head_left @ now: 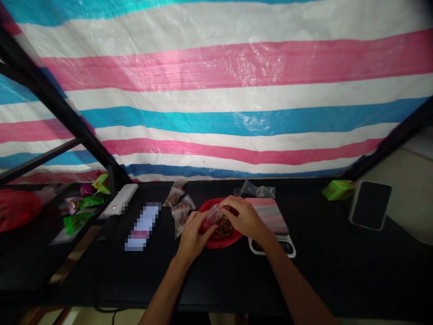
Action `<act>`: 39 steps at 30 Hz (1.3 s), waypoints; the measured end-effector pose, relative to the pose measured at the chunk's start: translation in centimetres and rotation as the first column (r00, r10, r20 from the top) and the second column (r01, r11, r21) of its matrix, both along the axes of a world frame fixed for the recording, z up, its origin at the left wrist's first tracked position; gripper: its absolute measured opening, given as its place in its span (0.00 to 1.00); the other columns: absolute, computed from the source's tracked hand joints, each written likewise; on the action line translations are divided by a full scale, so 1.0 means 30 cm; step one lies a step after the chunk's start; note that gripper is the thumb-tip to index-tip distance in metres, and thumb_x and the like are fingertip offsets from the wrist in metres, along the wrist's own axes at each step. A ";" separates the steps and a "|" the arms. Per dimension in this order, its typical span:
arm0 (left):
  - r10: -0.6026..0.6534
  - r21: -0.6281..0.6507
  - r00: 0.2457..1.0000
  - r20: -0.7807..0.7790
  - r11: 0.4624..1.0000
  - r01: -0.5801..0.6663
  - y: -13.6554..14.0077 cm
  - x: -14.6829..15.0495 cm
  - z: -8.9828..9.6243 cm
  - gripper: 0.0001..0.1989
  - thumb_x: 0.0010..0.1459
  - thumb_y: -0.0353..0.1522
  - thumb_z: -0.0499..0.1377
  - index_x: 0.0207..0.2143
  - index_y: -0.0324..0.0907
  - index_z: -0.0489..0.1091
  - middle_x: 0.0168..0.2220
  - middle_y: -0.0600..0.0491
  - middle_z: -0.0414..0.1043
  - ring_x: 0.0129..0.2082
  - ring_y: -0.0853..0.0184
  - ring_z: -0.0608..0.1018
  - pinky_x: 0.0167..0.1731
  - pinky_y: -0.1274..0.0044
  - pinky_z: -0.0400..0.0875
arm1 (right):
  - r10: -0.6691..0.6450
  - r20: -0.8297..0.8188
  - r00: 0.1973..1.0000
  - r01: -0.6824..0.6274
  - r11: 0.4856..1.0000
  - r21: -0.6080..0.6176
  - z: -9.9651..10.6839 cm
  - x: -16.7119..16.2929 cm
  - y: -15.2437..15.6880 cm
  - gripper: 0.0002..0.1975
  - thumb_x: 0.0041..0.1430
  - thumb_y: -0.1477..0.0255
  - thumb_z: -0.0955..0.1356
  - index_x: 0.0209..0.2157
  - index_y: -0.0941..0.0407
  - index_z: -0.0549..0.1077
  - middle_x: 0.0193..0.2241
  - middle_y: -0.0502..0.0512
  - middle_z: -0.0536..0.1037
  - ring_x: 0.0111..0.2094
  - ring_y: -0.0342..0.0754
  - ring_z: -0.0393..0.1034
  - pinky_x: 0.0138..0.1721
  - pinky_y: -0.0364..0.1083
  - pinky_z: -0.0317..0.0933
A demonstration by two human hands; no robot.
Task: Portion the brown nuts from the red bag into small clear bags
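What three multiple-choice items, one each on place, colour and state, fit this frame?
1. Where does the phone lie?
A. far right of the table
B. inside the red plate
C. under the left hand

2. What colour is the plate under the hands?
A. blue
B. red
C. white

3. What do both hands hold?
A. a closed green box
B. the phone
C. a small clear bag

Key:
1 A: the phone lies face up at the right end of the table, beside a green box.
2 B: a red rim shows around the dark bits on the plate.
3 C: the left hand and right hand pinch a clear bag over the plate; filled bags lie to its left.
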State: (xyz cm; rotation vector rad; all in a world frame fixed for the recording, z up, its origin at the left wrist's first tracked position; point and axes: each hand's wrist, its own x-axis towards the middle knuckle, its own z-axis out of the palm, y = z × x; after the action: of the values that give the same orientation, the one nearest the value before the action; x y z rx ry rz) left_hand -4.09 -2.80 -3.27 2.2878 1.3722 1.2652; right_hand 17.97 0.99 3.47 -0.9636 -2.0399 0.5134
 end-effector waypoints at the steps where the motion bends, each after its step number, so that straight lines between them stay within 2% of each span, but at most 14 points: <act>1: -0.001 0.025 1.000 -0.006 1.000 0.001 -0.002 0.003 0.003 0.22 0.63 0.38 0.65 0.58 0.45 0.68 0.47 0.46 0.77 0.47 0.57 0.77 0.48 0.64 0.76 | -0.018 -0.008 1.000 0.018 1.000 0.022 0.004 0.013 0.008 0.06 0.67 0.74 0.68 0.38 0.51 0.78 0.37 0.51 0.82 0.40 0.48 0.76 0.46 0.49 0.65; 3: 0.050 0.084 0.999 -0.019 0.995 -0.048 -0.006 0.005 0.009 0.26 0.61 0.38 0.67 0.59 0.43 0.66 0.49 0.44 0.76 0.49 0.55 0.77 0.50 0.61 0.74 | -0.135 -0.052 0.990 0.138 0.987 0.076 0.009 0.062 0.039 0.05 0.66 0.71 0.68 0.38 0.52 0.78 0.37 0.52 0.83 0.40 0.50 0.77 0.46 0.50 0.65; 5: 0.200 0.157 0.979 -0.027 0.969 -0.193 -0.004 0.001 0.017 0.20 0.61 0.35 0.65 0.55 0.42 0.69 0.47 0.45 0.77 0.49 0.55 0.77 0.50 0.61 0.72 | -0.340 -0.113 0.934 0.351 0.931 0.101 0.009 0.141 0.087 0.07 0.67 0.67 0.68 0.39 0.52 0.78 0.37 0.54 0.83 0.39 0.51 0.77 0.45 0.50 0.65; 7: 0.449 0.208 0.894 -0.008 0.875 -0.438 0.001 -0.014 0.027 0.13 0.62 0.31 0.61 0.49 0.41 0.72 0.45 0.44 0.76 0.48 0.53 0.76 0.50 0.60 0.70 | -0.571 -0.138 0.810 0.583 0.808 0.080 0.001 0.236 0.139 0.10 0.66 0.64 0.68 0.42 0.53 0.78 0.35 0.55 0.83 0.36 0.53 0.77 0.41 0.50 0.65; 9: 0.677 0.180 0.736 -0.012 0.725 -0.665 0.010 -0.036 0.032 0.14 0.61 0.32 0.61 0.50 0.38 0.72 0.46 0.41 0.73 0.50 0.50 0.75 0.49 0.59 0.69 | -0.719 -0.077 0.691 0.723 0.688 0.066 -0.019 0.326 0.178 0.11 0.65 0.65 0.67 0.43 0.54 0.79 0.35 0.57 0.83 0.34 0.53 0.77 0.39 0.49 0.64; 11: 0.760 0.091 0.642 -0.101 0.650 -0.755 0.019 -0.060 0.028 0.21 0.60 0.35 0.62 0.54 0.36 0.70 0.48 0.38 0.70 0.50 0.47 0.74 0.47 0.57 0.70 | -0.773 0.065 0.631 0.767 0.634 0.096 -0.050 0.393 0.196 0.14 0.66 0.64 0.66 0.45 0.55 0.79 0.36 0.58 0.83 0.34 0.53 0.76 0.39 0.50 0.62; 14: 0.698 -0.058 0.702 -0.145 0.702 -0.710 0.032 -0.085 0.008 0.20 0.61 0.38 0.62 0.53 0.38 0.70 0.47 0.41 0.69 0.46 0.50 0.77 0.44 0.61 0.74 | -0.796 0.222 0.563 0.787 0.599 0.149 -0.096 0.433 0.189 0.20 0.68 0.60 0.63 0.49 0.56 0.79 0.40 0.63 0.81 0.39 0.57 0.74 0.40 0.51 0.60; 18: 0.620 -0.043 0.782 0.062 0.785 -0.618 0.042 -0.102 0.001 0.18 0.63 0.35 0.61 0.54 0.39 0.68 0.49 0.42 0.69 0.49 0.54 0.78 0.49 0.63 0.76 | -0.840 0.086 0.535 0.804 0.538 0.253 -0.102 0.396 0.158 0.21 0.69 0.60 0.63 0.52 0.57 0.78 0.44 0.65 0.78 0.46 0.60 0.72 0.47 0.55 0.59; 20: 0.560 0.087 0.814 0.156 0.813 -0.576 0.042 -0.107 0.018 0.18 0.63 0.34 0.61 0.55 0.39 0.67 0.51 0.42 0.71 0.52 0.54 0.77 0.53 0.61 0.74 | -0.797 -0.012 0.603 0.761 0.571 0.308 -0.079 0.352 0.141 0.17 0.70 0.63 0.63 0.50 0.55 0.78 0.44 0.63 0.78 0.49 0.58 0.72 0.51 0.55 0.58; 23: 0.364 0.278 0.923 0.125 0.880 -0.385 0.032 -0.101 0.058 0.24 0.63 0.29 0.62 0.60 0.42 0.63 0.58 0.40 0.71 0.58 0.54 0.76 0.57 0.60 0.73 | -0.614 -0.070 0.786 0.590 0.712 0.381 -0.039 0.259 0.101 0.10 0.70 0.69 0.64 0.43 0.53 0.78 0.41 0.59 0.80 0.47 0.55 0.73 0.52 0.54 0.58; 25: 0.200 0.305 0.980 -0.023 0.935 -0.183 0.022 -0.079 0.082 0.28 0.64 0.25 0.59 0.64 0.45 0.60 0.62 0.39 0.69 0.60 0.55 0.75 0.57 0.60 0.73 | -0.403 -0.028 0.915 0.381 0.840 0.387 -0.019 0.186 0.060 0.08 0.69 0.72 0.65 0.42 0.52 0.77 0.38 0.56 0.80 0.43 0.53 0.73 0.49 0.53 0.59; 28: 0.000 0.235 0.985 -0.175 0.971 0.042 0.016 -0.022 0.103 0.33 0.65 0.21 0.54 0.70 0.46 0.53 0.65 0.37 0.66 0.63 0.57 0.73 0.57 0.61 0.74 | -0.141 0.071 0.987 0.115 0.950 0.291 -0.012 0.084 -0.001 0.07 0.68 0.73 0.67 0.44 0.51 0.76 0.39 0.54 0.82 0.41 0.51 0.73 0.46 0.53 0.59; 35: -0.220 0.211 0.901 -0.373 0.926 0.314 0.093 0.084 0.146 0.37 0.61 0.19 0.50 0.71 0.46 0.52 0.68 0.38 0.62 0.66 0.57 0.70 0.58 0.61 0.71 | 0.015 -0.003 1.000 -0.015 1.000 -0.014 -0.055 0.027 -0.013 0.05 0.67 0.75 0.67 0.36 0.53 0.75 0.34 0.50 0.81 0.35 0.47 0.73 0.39 0.49 0.60; 39: -0.118 0.344 0.967 -0.224 0.919 0.192 0.115 0.098 0.131 0.26 0.59 0.22 0.56 0.59 0.45 0.64 0.58 0.38 0.72 0.60 0.53 0.73 0.56 0.57 0.71 | -0.058 -0.042 0.997 0.055 0.996 -0.066 -0.056 0.055 0.014 0.07 0.69 0.72 0.68 0.34 0.52 0.75 0.31 0.48 0.80 0.33 0.46 0.72 0.39 0.48 0.58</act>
State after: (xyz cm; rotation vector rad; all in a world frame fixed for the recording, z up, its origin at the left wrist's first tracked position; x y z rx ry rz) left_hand -1.16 0.64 0.67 2.7781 1.0487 1.3633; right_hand 19.63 1.41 1.79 -1.0368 -1.9618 0.5689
